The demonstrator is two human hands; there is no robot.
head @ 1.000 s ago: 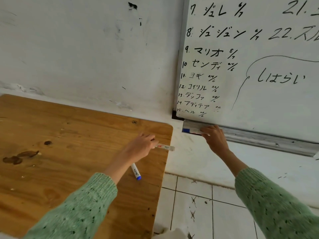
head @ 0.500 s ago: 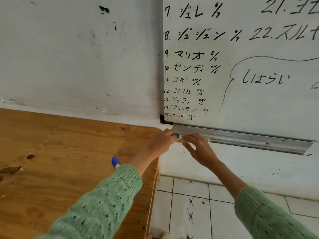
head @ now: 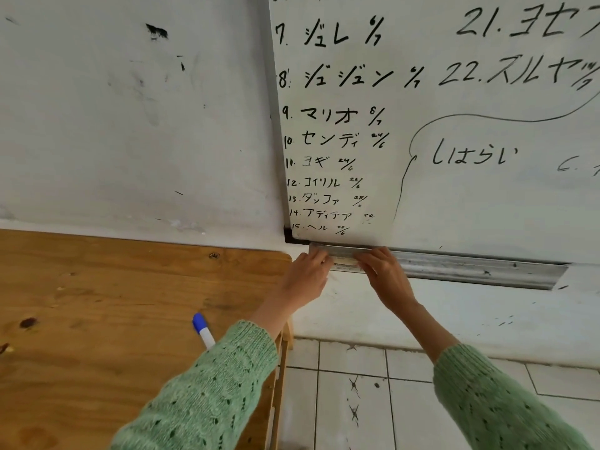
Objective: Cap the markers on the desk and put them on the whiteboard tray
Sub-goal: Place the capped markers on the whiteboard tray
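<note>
A white marker [head: 345,264] lies level at the left end of the metal whiteboard tray [head: 470,269]. My left hand [head: 306,279] grips its left end and my right hand [head: 383,276] grips its right end; both ends are hidden by the fingers. A second white marker with a blue cap [head: 203,329] lies on the wooden desk [head: 97,303] near its right edge, partly covered by my left sleeve.
The whiteboard [head: 454,125] with black handwriting hangs above the tray. A white wall stands behind the desk. White floor tiles [head: 357,401] show between the desk edge and the wall below the tray.
My left hand carried the marker from the desk edge up to the tray's left end. My right hand came off the tray and took the marker's other end. The camera shifted right.
</note>
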